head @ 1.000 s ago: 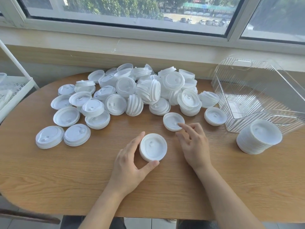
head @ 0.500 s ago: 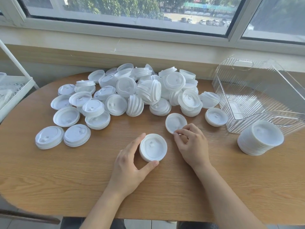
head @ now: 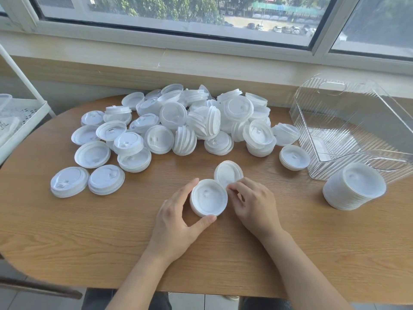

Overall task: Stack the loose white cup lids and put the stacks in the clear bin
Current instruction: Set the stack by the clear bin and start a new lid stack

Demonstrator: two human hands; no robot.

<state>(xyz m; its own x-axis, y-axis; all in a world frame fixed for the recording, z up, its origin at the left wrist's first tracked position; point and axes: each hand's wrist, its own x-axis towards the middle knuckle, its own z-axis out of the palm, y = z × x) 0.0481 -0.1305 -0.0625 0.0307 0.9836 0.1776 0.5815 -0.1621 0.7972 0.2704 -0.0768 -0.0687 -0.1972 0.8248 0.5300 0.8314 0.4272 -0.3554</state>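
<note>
A short stack of white lids (head: 209, 198) sits on the wooden table (head: 89, 238) near the front middle. My left hand (head: 178, 222) grips it between thumb and fingers. My right hand (head: 252, 202) pinches the near edge of a single white lid (head: 228, 172), tilted up just behind and to the right of the stack. A big heap of loose white lids (head: 190, 124) covers the back of the table. The clear ribbed bin (head: 348, 128) stands at the right. A tall lid stack (head: 355, 186) leans at its front corner.
Two lids (head: 87, 181) lie apart at the left front. One small lid stack (head: 295, 157) sits next to the bin's left wall. A white wire shelf (head: 20, 121) stands off the table's left end. The window sill runs behind the table.
My right hand reached to the single lid behind the stack, pinched its edge, lifted it to a tilt and drew it toward the stack. My left hand has stayed on the stack.
</note>
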